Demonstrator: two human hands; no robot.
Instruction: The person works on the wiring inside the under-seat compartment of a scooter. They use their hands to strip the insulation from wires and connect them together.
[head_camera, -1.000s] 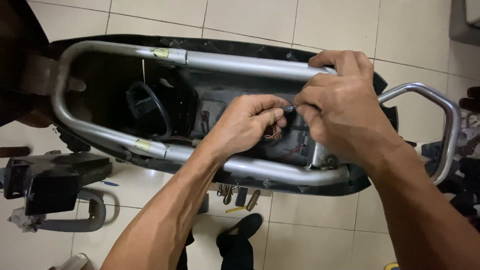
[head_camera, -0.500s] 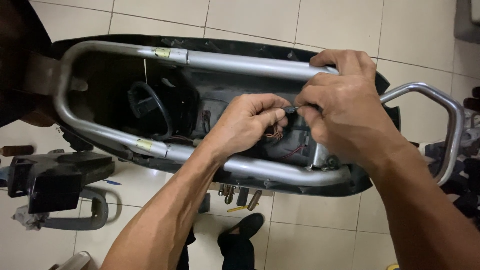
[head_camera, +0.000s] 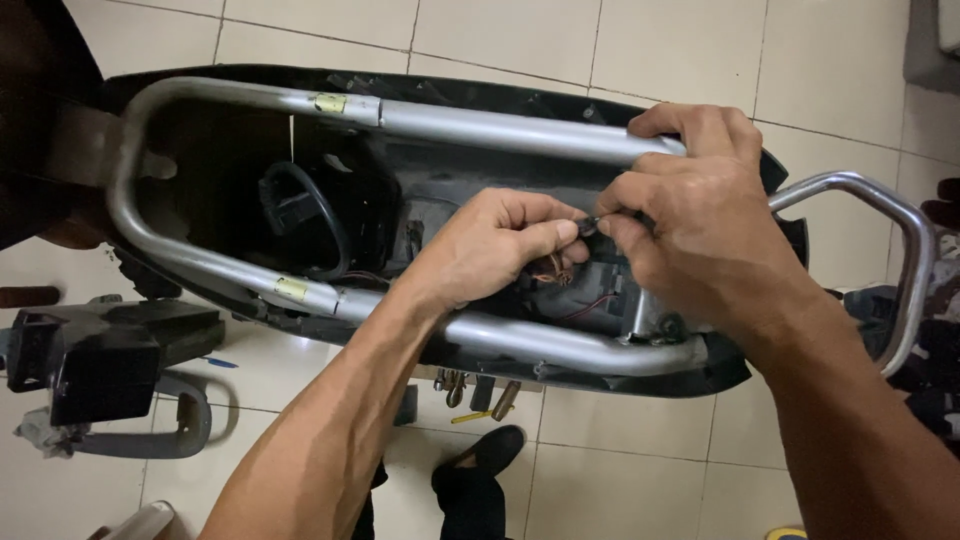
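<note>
Tiled floor | scooter frame | both hands pinch small connector

Black box slightly further right.

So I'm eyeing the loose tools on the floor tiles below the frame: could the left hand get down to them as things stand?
Probably not directly: the left hand is inside the frame, and the lower tube lies between it and the tools.

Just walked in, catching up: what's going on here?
A person leans over an open scooter frame with silver tube rails, standing on a tiled floor. Both hands meet inside it: left hand and right hand pinch a small black connector between fingertips, above reddish wires. A black part lies on the floor alongside.
</note>
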